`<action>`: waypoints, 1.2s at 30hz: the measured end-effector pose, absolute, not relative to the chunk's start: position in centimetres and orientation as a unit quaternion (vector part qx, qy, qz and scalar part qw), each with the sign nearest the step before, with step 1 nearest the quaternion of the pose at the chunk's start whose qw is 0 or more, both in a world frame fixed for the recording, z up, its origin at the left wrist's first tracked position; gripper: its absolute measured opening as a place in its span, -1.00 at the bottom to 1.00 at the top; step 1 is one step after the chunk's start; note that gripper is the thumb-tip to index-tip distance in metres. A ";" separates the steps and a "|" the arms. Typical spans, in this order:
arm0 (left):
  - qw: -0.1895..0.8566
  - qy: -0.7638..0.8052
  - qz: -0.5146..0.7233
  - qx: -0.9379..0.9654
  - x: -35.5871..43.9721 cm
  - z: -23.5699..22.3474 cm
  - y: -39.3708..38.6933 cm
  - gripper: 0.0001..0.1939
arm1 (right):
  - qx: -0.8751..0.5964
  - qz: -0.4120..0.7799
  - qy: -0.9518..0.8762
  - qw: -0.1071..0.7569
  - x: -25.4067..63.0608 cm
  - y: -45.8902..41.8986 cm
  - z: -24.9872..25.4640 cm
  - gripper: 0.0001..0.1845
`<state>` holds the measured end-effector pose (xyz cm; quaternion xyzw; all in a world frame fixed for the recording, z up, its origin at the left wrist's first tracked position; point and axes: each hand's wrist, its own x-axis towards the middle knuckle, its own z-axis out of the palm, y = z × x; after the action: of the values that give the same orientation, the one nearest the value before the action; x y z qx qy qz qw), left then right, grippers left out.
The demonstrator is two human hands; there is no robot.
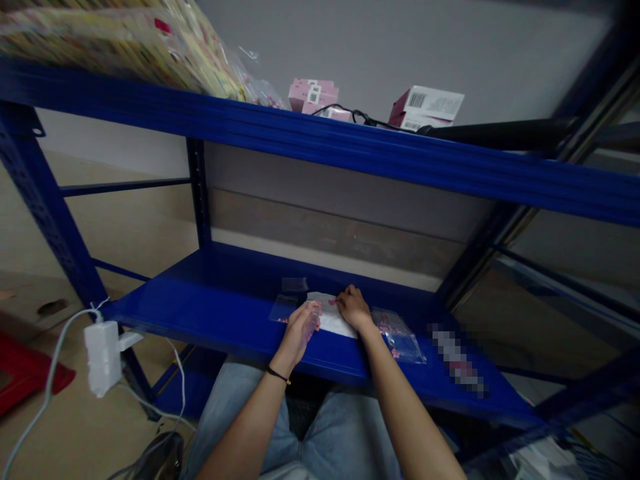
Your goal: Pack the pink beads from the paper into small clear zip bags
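Hands, left (299, 333) and right (354, 308), half-closed on white paper (330, 319) between clear bags (397, 337) on blue shelving (225, 313).

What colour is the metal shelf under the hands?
The metal shelf is blue; the head view shows it.

One left hand (300, 333), one right hand (354, 308), one white paper sheet (340, 327), two clear plastic bags (397, 337), two blue steel shelves (200, 313) and two stacks of boxes (313, 95) show.
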<state>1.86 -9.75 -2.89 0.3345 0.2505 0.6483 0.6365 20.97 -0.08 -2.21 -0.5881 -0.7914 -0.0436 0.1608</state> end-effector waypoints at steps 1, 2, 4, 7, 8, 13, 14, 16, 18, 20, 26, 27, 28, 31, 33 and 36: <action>0.637 0.252 0.648 0.333 1.9 -2.9 -9.8 -0.51 | -0.588 -0.037 -0.793 0.155 21.0 0.1 -2.2 -0.78; 0.638 0.254 0.647 0.331 1.8 -2.9 -9.7 -0.51 | -0.586 -0.030 -0.795 0.151 21.0 0.2 -2.2 -0.78; 0.637 0.256 0.647 0.331 1.8 -3.0 -9.7 -0.51 | -0.576 -0.021 -0.802 0.158 21.1 0.4 -2.1 -0.78; 0.633 0.257 0.645 0.341 1.8 -3.2 -9.5 -0.52 | -0.561 -0.003 -0.797 0.226 21.1 0.3 -1.4 -0.80; 0.631 0.258 0.646 0.344 1.8 -3.3 -9.5 -0.54 | -0.559 0.017 -0.787 0.262 21.0 0.1 -0.9 -0.81; 0.628 0.254 0.647 0.351 2.0 -3.4 -9.4 -0.59 | -0.461 0.188 -0.764 0.411 19.1 -2.5 2.9 -0.81; 0.630 0.250 0.644 0.356 2.0 -3.3 -9.4 -0.59 | -0.426 0.209 -0.778 0.410 18.5 -3.2 3.7 -0.80; 0.633 0.244 0.640 0.361 2.0 -3.1 -9.5 -0.61 | -0.371 0.229 -0.819 0.374 17.6 -4.6 5.0 -0.80; 0.639 0.242 0.639 0.353 1.9 -3.0 -9.7 -0.63 | -0.343 0.227 -0.850 0.330 17.3 -5.9 5.8 -0.79; 0.657 0.250 0.622 0.344 1.6 -2.9 -10.0 -0.62 | -0.329 0.226 -0.865 0.305 17.5 -7.0 6.0 -0.78; 0.736 0.265 0.445 0.436 -0.8 -2.5 -12.9 -0.53 | -0.327 0.252 -0.866 0.282 18.8 -12.1 5.1 -0.83; 0.719 0.271 0.431 0.472 -1.3 -2.3 -13.7 -0.52 | -0.335 0.255 -0.860 0.289 18.7 -13.3 4.9 -0.81; 0.685 0.283 0.427 0.518 -1.8 -2.2 -14.6 -0.51 | -0.344 0.258 -0.852 0.297 18.6 -14.6 4.6 -0.80; 0.501 0.339 0.430 0.671 -3.0 -2.0 -17.3 -0.58 | -0.378 0.270 -0.830 0.310 17.9 -18.1 3.4 -0.78; 0.396 0.366 0.432 0.723 -3.6 -2.2 -19.0 -0.58 | -0.401 0.303 -0.800 0.328 17.5 -19.8 2.4 -0.81; 0.362 0.372 0.430 0.739 -4.1 -2.6 -20.9 -0.57 | -0.428 0.377 -0.728 0.380 17.2 -21.0 0.9 -0.79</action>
<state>-4.08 -20.95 -2.62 0.7390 0.3716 0.4299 0.3620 17.21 -20.96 0.88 -0.4284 -0.7280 0.3773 0.3795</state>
